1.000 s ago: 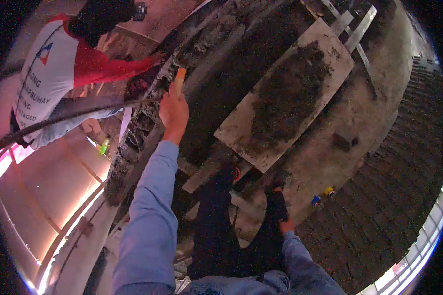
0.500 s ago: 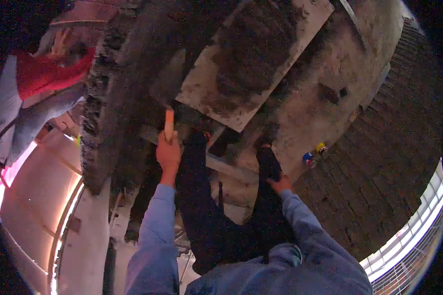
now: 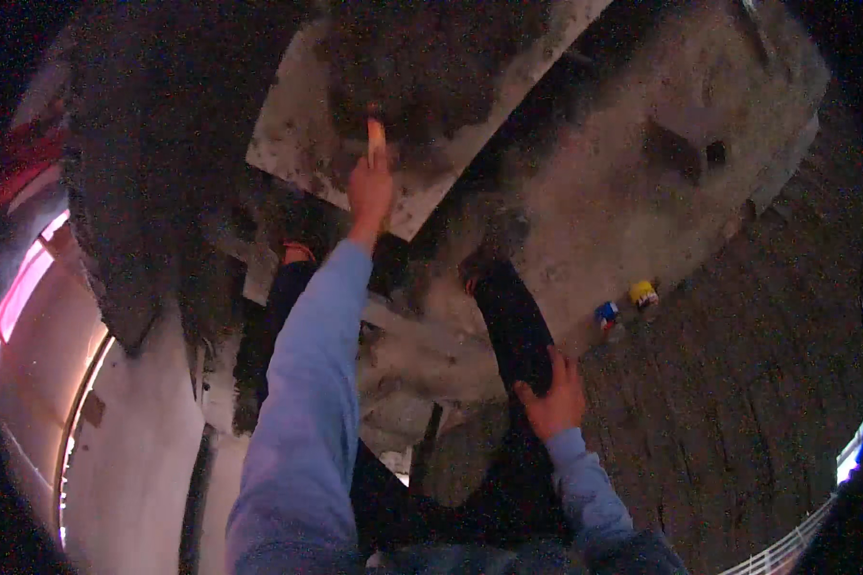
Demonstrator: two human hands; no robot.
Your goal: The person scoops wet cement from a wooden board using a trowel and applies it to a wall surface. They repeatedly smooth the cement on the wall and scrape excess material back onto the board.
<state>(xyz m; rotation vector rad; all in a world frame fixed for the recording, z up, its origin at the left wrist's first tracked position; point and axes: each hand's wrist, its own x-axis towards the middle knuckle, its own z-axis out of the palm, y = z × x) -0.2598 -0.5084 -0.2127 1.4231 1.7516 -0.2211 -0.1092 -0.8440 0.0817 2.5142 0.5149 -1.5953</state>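
Note:
My left hand (image 3: 370,192) is closed around the light wooden handle of a trowel (image 3: 376,142). It reaches over the near part of a pale flat board (image 3: 283,144). Dark, mortar-like stuff (image 3: 408,72) is heaped and smeared on that board. The trowel's blade cannot be made out against the dark heap. My right hand (image 3: 554,398) lies on my right leg near the knee, fingers spread, holding nothing.
Right of the board, a dark block-shaped object (image 3: 674,153) lies on the dusty ground. A blue container (image 3: 607,314) and a yellow one (image 3: 643,293) sit beside rows of dark stacked bricks (image 3: 700,402). A rough dark wall edge (image 3: 125,220) stands at left.
My left hand has swung forward and right with the trowel, from beside the board to over it. My right hand stays on my leg. The view has shifted.

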